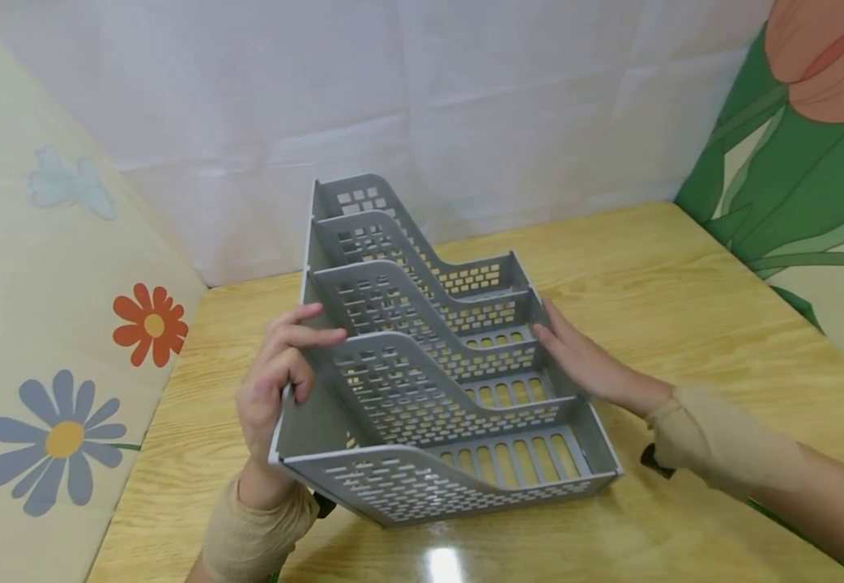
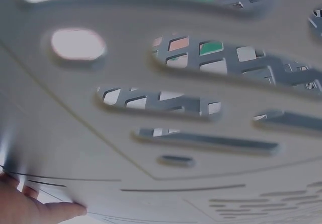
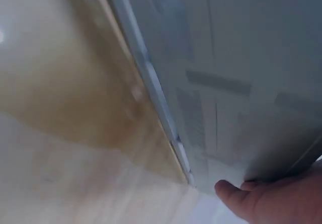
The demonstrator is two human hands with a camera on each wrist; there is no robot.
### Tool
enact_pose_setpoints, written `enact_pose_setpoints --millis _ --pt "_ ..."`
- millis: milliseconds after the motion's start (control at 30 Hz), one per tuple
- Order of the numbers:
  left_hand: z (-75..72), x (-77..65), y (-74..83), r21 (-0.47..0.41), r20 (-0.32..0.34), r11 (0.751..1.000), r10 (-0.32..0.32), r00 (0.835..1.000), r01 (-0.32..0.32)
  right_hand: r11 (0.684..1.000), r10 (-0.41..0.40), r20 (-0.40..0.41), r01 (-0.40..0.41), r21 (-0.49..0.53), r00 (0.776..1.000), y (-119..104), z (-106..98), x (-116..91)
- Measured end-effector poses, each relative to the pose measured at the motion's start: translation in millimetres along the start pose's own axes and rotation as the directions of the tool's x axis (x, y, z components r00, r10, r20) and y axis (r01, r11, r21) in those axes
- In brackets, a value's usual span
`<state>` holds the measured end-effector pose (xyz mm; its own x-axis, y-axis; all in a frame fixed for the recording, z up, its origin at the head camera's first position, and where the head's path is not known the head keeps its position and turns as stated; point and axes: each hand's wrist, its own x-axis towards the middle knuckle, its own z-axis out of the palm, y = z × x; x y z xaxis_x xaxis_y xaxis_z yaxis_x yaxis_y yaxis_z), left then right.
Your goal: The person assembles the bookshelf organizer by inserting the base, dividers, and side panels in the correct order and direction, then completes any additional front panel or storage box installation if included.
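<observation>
A grey plastic file organizer (image 1: 422,389) with several upright compartments and perforated dividers stands before me, over the wooden table. My left hand (image 1: 265,389) grips the tall back panel, two fingers reaching over its edge and the others bent at the outer side. My right hand (image 1: 582,360) lies along the low front wall with fingers fairly straight, fingertips at the top edge. The left wrist view shows the slotted panel (image 2: 121,153) up close and part of the left hand (image 2: 37,209). In the right wrist view, the right hand (image 3: 276,199) touches the smooth outer face (image 3: 241,123).
The wooden table (image 1: 684,283) extends around the organizer. A white cloth backdrop (image 1: 262,97) rises behind it. Side panels carry painted flowers, with an orange flower (image 1: 151,325) on the left and a large tulip (image 1: 830,65) on the right.
</observation>
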<state>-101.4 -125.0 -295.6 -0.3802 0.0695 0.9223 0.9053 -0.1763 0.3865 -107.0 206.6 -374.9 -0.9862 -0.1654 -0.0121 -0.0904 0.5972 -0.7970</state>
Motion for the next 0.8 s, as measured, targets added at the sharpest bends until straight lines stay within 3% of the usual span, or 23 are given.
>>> enact_pose_setpoints --millis 167,467,633,700,800 --pt "-0.8 -1.8 0.4 -0.007 -0.009 1.000 0.006 1.000 -0.006 0.996 -0.052 -0.001 0.052 -0.069 0.999 0 9 -26" --pt "0.0 -2.6 1.9 0.022 -0.028 1.000 -0.010 1.000 0.011 0.962 -0.040 -0.088 0.015 -0.271 0.995 0 19 -33" --pt "-0.9 -1.4 0.5 0.024 -0.028 1.000 -0.007 1.000 0.007 0.948 -0.161 -0.185 0.099 -0.302 0.969 1 21 -38" --pt "-1.1 -0.7 0.0 0.026 -0.024 1.000 -0.004 1.000 0.004 0.936 -0.213 -0.172 0.150 -0.320 0.962 0 23 -43" --pt "0.3 0.2 -1.0 0.023 -0.013 1.000 0.000 1.000 0.000 0.935 -0.218 -0.114 0.173 -0.311 0.969 -2 27 -50"
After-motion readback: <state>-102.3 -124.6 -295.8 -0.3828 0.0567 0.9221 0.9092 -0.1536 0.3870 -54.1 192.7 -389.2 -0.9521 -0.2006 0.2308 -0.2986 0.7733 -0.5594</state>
